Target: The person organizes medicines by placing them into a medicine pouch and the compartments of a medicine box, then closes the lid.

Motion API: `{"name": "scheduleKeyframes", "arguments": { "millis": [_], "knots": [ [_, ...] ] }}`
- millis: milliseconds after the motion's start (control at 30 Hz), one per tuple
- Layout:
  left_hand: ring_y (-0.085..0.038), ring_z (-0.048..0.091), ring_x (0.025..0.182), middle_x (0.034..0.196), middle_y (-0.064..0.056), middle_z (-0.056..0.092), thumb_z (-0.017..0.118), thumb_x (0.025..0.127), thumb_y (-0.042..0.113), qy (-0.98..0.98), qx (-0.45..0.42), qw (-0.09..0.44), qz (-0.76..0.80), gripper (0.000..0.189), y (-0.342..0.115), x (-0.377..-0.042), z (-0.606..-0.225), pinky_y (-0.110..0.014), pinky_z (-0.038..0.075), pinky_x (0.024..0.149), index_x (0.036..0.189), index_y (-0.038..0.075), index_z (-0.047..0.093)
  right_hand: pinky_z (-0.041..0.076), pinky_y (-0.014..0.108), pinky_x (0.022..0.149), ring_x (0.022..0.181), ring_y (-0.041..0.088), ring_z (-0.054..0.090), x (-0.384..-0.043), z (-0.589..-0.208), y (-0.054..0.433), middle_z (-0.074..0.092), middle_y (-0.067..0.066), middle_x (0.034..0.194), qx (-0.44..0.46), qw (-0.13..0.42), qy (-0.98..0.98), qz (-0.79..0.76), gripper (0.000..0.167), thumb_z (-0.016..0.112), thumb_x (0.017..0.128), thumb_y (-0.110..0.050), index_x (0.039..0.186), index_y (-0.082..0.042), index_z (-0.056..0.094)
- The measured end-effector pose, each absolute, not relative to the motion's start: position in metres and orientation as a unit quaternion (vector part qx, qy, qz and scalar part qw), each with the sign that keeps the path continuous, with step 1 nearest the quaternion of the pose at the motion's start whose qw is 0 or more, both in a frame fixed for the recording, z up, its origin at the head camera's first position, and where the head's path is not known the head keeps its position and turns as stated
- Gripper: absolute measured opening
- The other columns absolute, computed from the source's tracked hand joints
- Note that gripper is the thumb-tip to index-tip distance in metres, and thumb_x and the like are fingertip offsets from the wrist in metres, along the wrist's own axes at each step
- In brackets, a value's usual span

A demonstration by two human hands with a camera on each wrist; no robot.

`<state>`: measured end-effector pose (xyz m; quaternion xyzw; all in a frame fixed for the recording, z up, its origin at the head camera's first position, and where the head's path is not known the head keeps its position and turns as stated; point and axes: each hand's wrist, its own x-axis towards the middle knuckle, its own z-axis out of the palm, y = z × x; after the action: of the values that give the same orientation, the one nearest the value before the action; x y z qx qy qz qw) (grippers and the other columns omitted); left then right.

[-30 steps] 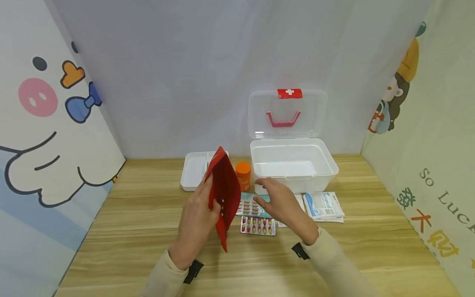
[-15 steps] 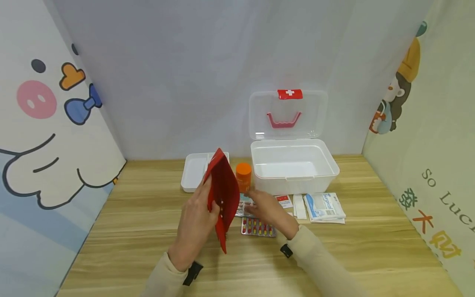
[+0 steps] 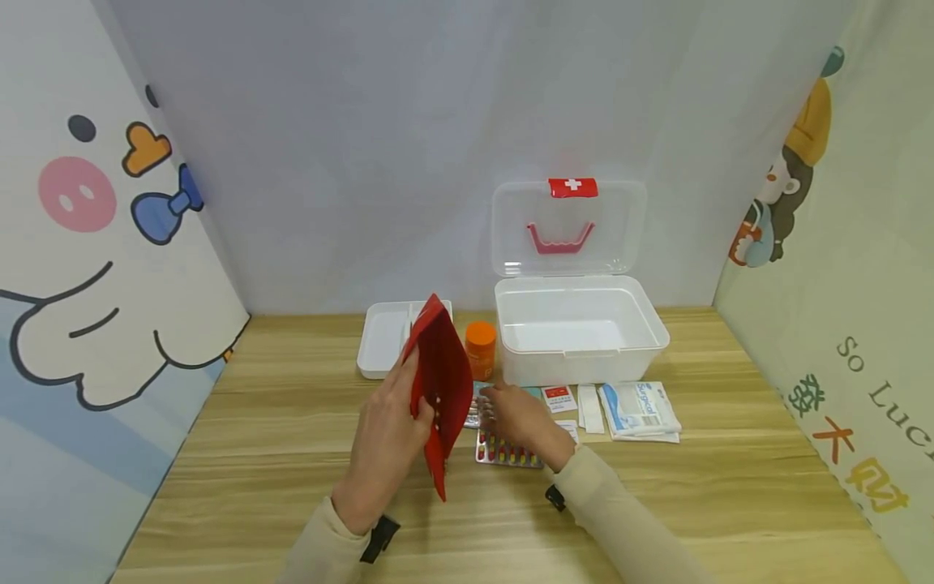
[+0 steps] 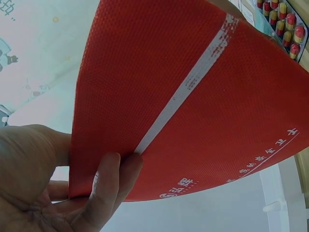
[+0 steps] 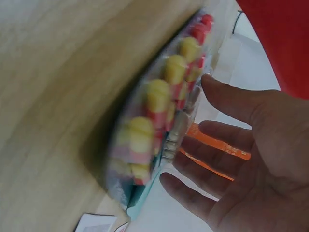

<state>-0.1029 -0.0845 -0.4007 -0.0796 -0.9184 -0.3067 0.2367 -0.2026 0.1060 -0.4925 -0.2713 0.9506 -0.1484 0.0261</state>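
Note:
My left hand (image 3: 383, 438) grips a red fabric pouch (image 3: 448, 369) by its side edge, thumb at the mouth and fingers on the outer face. The pouch stands on edge in the air with its mouth parted towards the right. In the left wrist view its face shows a white stripe and printing. My right hand (image 3: 520, 418) is over the blister packs, fingers spread and slightly bent. A blister pack of red-and-yellow capsules (image 5: 161, 99) lies nearest, its edge close to the right thumb. Behind it is a teal-edged blister pack (image 3: 471, 416), partly hidden by this hand.
An orange bottle (image 3: 481, 350) stands behind the blister packs. A white first-aid box (image 3: 584, 365) has its clear lid raised. White tray (image 3: 381, 341), partly behind the pouch. A surgical packet (image 3: 642, 410), white strips (image 3: 590, 408) and a small red-white packet (image 3: 559, 398) lie before the box.
My right hand has moved left and down from in front of the box to the blister packs, uncovering the small red-white packet. My left hand keeps the pouch in nearly the same place.

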Motion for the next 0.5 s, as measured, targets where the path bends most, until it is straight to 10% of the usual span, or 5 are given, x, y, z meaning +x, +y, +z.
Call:
{"name": "scheduleKeyframes", "arguments": {
  "millis": [500],
  "knots": [
    [-0.036,0.071,0.085,0.134,-0.023,0.059,0.072,0.081,-0.003,-0.918,-0.084,0.244,-0.299,0.069,-0.0848,-0.1025,-0.4024,-0.044,0.061,0.072,0.144,-0.001,0.045,0.053,0.042,0.069,0.085,0.029,0.061,-0.2092,-0.5023,0.1049,0.064,0.011,0.099,-0.287,-0.019,0.947,-0.144,0.027,0.077,0.078,-0.013,0.103,-0.006,0.069]
  ]
}}
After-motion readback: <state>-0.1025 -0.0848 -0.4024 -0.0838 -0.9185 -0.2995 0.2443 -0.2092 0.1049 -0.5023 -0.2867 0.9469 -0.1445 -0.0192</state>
